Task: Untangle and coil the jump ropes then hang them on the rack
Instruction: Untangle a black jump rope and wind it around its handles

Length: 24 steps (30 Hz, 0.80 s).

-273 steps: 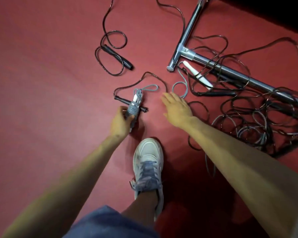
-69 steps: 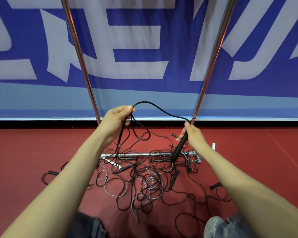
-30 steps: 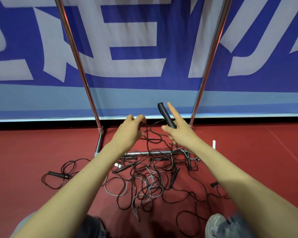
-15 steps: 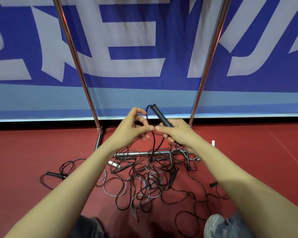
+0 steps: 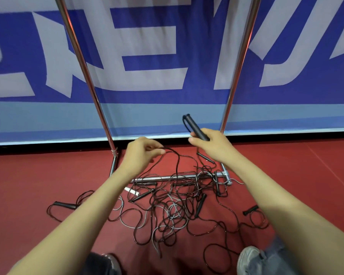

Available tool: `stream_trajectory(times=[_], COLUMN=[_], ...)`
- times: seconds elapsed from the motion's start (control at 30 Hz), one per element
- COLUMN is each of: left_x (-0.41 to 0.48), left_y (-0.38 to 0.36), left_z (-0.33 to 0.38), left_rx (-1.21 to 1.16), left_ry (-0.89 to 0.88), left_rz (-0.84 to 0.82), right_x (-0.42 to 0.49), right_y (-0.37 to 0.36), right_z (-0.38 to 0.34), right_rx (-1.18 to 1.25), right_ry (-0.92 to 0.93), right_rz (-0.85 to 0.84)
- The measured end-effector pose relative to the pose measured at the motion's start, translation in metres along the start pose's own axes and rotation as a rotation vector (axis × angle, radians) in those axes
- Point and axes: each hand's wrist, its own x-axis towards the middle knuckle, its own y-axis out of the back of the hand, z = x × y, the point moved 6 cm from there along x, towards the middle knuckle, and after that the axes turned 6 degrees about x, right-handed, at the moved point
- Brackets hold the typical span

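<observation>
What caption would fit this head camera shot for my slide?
Right hand grips a black handle, left hand pinches a rope above the tangled pile by the rack.

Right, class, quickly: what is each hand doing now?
Left hand: pinching the black cord.
Right hand: gripping a black handle.
</observation>
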Motion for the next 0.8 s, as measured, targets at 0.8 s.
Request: stream_trajectory(times=[0.8], left_x=[-0.011], left_y=[-0.01], left_z=[0.013], left_rx=[-0.194], left_ry=[-0.035], left_rz=[0.009], right_x=[-0.009], right_y=[0.004], right_z=[-0.011], right_rx=[-0.291], right_ry=[0.241], right_rz=[-0.014])
